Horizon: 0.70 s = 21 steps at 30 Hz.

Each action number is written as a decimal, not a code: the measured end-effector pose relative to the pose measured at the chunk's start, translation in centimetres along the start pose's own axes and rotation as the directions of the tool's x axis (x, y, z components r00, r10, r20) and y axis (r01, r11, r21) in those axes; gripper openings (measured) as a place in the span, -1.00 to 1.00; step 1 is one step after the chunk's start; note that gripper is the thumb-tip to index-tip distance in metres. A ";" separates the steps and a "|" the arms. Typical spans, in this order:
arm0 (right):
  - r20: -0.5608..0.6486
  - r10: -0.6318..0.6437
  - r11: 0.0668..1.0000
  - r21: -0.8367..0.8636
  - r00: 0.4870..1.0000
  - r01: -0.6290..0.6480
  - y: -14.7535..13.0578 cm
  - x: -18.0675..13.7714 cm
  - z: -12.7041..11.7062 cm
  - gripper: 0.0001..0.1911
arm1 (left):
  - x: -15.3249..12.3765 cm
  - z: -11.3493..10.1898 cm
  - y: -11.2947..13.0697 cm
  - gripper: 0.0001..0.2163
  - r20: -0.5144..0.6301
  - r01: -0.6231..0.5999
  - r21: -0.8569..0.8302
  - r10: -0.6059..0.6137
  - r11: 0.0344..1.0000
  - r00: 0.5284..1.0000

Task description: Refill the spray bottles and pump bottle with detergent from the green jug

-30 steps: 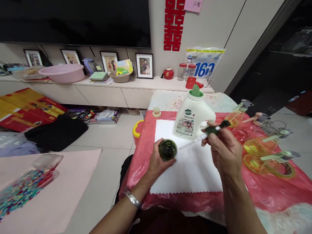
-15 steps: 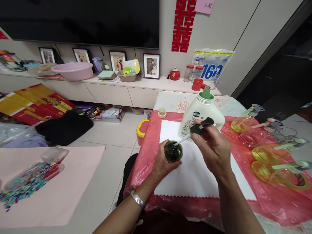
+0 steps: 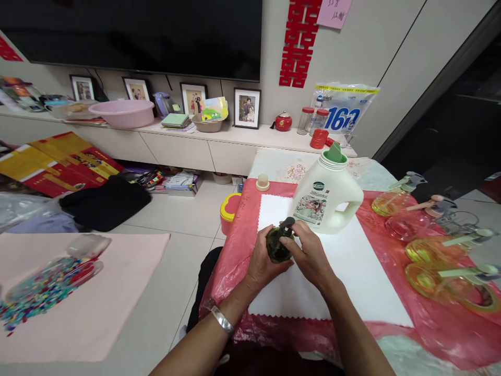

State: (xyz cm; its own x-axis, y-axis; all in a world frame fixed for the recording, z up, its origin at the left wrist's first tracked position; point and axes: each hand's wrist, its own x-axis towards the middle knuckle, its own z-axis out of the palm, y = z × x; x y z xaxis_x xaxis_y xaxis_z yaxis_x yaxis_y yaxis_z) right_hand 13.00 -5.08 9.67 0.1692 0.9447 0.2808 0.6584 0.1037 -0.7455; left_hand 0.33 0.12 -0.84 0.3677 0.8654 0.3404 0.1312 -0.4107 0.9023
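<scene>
My left hand (image 3: 261, 257) is wrapped round a dark green bottle (image 3: 277, 253) above the white mat (image 3: 336, 282). At the bottle's mouth, my right hand (image 3: 309, 251) grips a dark pump head (image 3: 287, 225) between thumb and fingers. The pump's tube is out of sight, and the bottle's contents are covered by the pump and fingers. Just beyond my hands stands a large white detergent jug (image 3: 332, 183), upright, its green spout (image 3: 335, 152) uncovered. A pale translucent cap (image 3: 262, 182) sits on the red plastic cover (image 3: 230, 261) to the left.
Several spray and pump bottles (image 3: 425, 245) stand along the table's right side, near a roll of tape (image 3: 483, 297). On the left, colourful beads (image 3: 47, 287) lie on a pink mat (image 3: 129, 292). A yellow-lidded container (image 3: 229, 209) is beside the table. Behind runs a low cabinet (image 3: 176, 149).
My right hand has come down and left, bringing the pump head from beside the bottle onto its mouth. The tube, visible before, is now hidden. My left hand keeps its hold.
</scene>
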 end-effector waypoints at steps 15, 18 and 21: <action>-0.211 0.057 0.998 0.048 0.976 -0.048 0.8 -0.7 2.2 -0.79 | 0.1 0.0 0.1 -0.21 -0.042 -0.063 0.027 0.064 0.998 0.997; -0.222 0.071 0.997 0.051 0.972 -0.061 0.5 -1.0 2.4 -0.76 | 0.0 -0.2 -0.2 -0.20 -0.033 -0.057 0.029 0.058 0.998 0.998; -0.165 0.034 0.998 0.057 0.986 -0.025 0.1 -1.1 2.0 -0.77 | -0.1 -0.4 -0.4 -0.22 -0.016 -0.032 0.034 0.032 0.999 0.999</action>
State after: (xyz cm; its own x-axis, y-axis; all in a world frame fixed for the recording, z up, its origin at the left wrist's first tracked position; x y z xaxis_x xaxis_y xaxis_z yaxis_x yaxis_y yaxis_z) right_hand 11.36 -5.52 8.08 0.3099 0.8835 0.3513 0.6110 0.0981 -0.7856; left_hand -0.09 0.30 -1.12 0.3566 0.8563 0.3737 0.1504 -0.4473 0.8816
